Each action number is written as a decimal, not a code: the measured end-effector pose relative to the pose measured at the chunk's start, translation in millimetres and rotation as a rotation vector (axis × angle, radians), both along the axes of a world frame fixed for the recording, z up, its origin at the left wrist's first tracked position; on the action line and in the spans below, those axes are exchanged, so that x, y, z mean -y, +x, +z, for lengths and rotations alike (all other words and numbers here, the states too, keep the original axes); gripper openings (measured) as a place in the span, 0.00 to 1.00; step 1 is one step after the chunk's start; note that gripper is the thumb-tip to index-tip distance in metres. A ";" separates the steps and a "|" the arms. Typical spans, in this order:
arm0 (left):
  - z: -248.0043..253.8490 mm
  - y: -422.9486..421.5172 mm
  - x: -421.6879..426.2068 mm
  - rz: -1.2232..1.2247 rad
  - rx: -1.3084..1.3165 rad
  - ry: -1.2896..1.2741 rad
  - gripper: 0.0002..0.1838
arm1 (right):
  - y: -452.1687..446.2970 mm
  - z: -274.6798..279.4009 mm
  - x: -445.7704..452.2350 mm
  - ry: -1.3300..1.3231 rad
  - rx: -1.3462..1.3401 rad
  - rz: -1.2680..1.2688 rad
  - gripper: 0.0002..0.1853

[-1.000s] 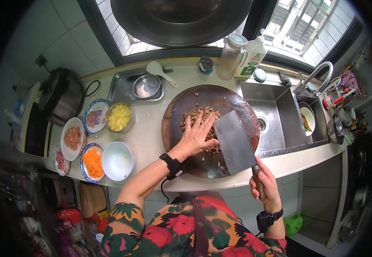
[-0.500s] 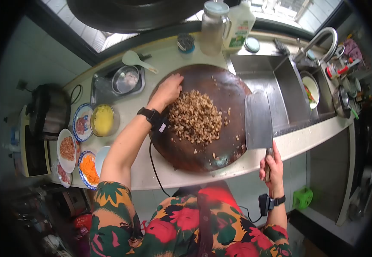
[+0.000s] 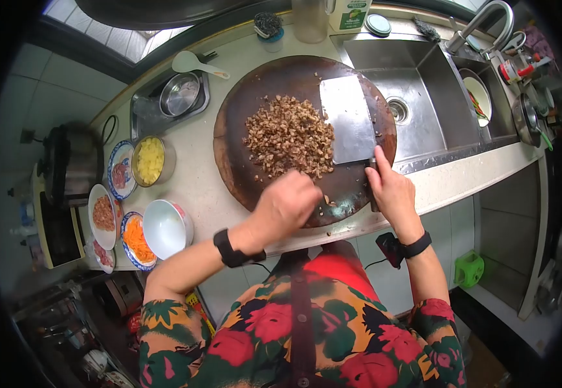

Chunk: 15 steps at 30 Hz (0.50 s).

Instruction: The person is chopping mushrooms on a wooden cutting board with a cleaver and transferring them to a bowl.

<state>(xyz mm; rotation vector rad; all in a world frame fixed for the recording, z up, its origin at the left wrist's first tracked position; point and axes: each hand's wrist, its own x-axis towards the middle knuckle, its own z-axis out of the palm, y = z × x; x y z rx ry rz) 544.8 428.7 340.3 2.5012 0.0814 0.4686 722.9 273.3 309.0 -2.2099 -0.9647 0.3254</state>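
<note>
Though illegible, green bottle label (image 3: 353, 15) beyond cleaver (image 3: 347, 119) in right hand (image 3: 394, 195)

This is a kitchen, and its narrow counter (image 3: 197, 152) and small scale suggest a home. A steel sink (image 3: 423, 132) with 2 basins and a curved faucet (image 3: 509, 22) is set into the counter, and 1 pan (image 3: 525, 119) sits beside it. A round chopping board (image 3: 230, 90) bears chopped food (image 3: 287, 132) and a cleaver (image 3: 347, 119). To the left are a bowl of yellow cubes (image 3: 150, 160), a plate of orange shreds (image 3: 138, 240) and a dark, rounded cooker (image 3: 74, 158). Pale tiles (image 3: 51, 77) cover the wall next to a window (image 3: 103, 27).
</note>
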 end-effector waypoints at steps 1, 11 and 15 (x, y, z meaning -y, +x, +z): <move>-7.2 -7.5 12.6 -0.033 -0.014 0.009 0.07 | -2.1 11.6 -4.4 -0.219 0.167 0.049 0.23; -58.7 -30.5 87.4 -0.118 -0.081 0.126 0.04 | -41.2 29.2 55.5 0.020 0.213 -0.018 0.02; -67.1 -31.8 92.6 -0.108 -0.129 0.253 0.03 | -66.1 26.4 56.3 0.048 0.216 0.085 0.02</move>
